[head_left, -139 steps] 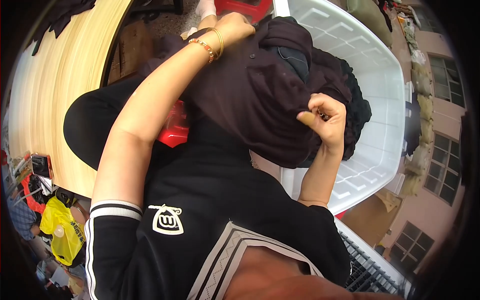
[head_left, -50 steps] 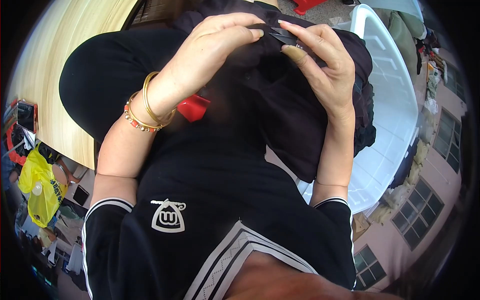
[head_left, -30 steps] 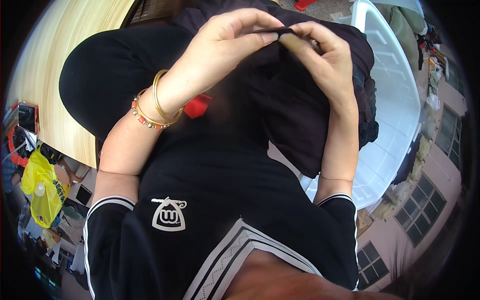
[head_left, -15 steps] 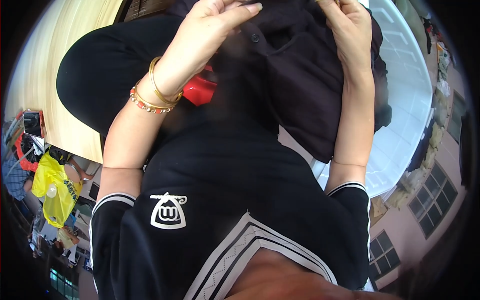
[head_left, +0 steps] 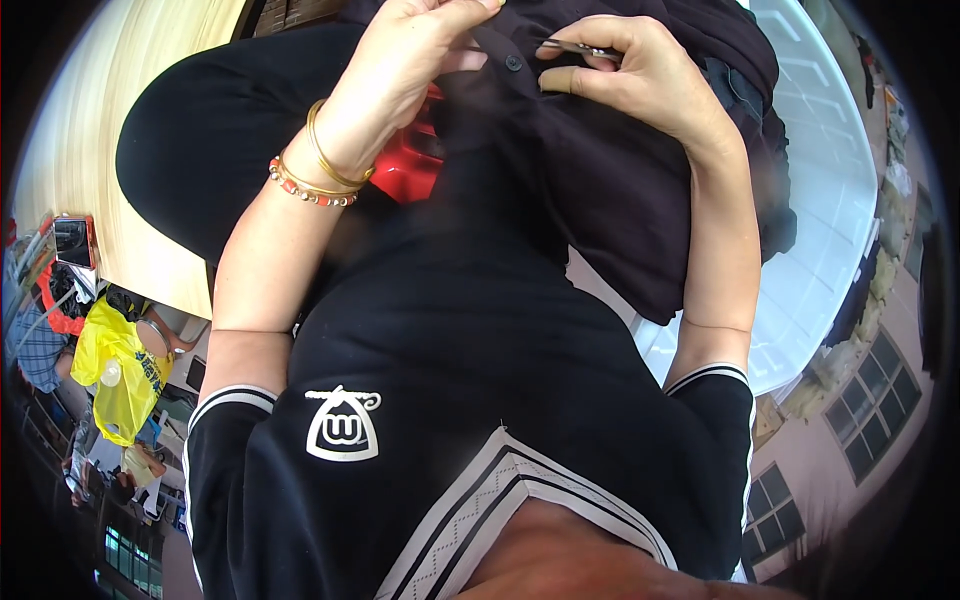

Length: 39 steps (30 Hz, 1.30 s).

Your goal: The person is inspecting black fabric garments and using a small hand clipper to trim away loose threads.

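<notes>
A dark shirt-like garment (head_left: pixel 620 190) with a buttoned placket is held up close to my chest. My left hand (head_left: pixel 420 60), with gold and red bangles on the wrist, pinches the fabric just left of a dark button (head_left: pixel 513 63). My right hand (head_left: pixel 640 85) grips a thin metal tool (head_left: pixel 575 47), like small snips, whose tip lies on the placket beside the button. The two hands are only a few centimetres apart. The rest of the garment hangs down over my right forearm.
A large white plastic bin (head_left: pixel 830 200) lies behind the garment at the right. A red object (head_left: pixel 405 170) shows under my left wrist. A pale wooden tabletop (head_left: pixel 110 130) runs along the left, with a yellow bag (head_left: pixel 115 370) below it.
My hands have come down from the top edge and drawn together at the placket. Earlier the garment was held wide with the arms apart.
</notes>
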Tool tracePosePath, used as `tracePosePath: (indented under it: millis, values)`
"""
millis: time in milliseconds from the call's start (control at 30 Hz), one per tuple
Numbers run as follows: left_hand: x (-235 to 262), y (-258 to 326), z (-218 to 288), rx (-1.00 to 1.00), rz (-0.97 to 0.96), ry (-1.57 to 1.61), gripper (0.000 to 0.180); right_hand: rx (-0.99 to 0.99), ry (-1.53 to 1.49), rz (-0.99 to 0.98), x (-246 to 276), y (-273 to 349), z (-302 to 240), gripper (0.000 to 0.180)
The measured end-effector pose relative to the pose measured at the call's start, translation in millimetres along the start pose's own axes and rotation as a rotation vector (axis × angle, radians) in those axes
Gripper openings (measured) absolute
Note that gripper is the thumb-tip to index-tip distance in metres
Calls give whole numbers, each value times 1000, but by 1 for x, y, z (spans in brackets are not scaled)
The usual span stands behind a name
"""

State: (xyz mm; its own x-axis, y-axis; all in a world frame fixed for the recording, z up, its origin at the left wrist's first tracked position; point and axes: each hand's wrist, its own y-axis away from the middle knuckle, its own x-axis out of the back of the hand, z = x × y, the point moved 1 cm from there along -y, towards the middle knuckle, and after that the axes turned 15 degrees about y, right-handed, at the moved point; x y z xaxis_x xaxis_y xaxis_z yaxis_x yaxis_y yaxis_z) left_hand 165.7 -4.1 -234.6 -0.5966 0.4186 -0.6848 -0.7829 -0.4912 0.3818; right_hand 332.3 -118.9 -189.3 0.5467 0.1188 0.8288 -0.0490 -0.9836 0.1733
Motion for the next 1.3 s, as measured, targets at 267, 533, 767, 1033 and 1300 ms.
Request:
tracePosePath:
  millis: [267,533,767,1033,1300]
  values:
    - [3,-4,-3,-76,-7,-34,16,-94,-409,-74,16,2,5,11]
    - [-30,23,19,-844,-81,-911,21,696,-993,94,-16,-24,35,6]
    - [-14,-1,-5,-1071,-537,-639,10,674,-1034,118,-6,-19,17,5]
    - [-14,9,7,-463,-157,-702,7,-227,-651,58,18,-1,-14,13]
    - [-12,10,9,-329,-100,-448,9,136,-34,100,17,5,12,27]
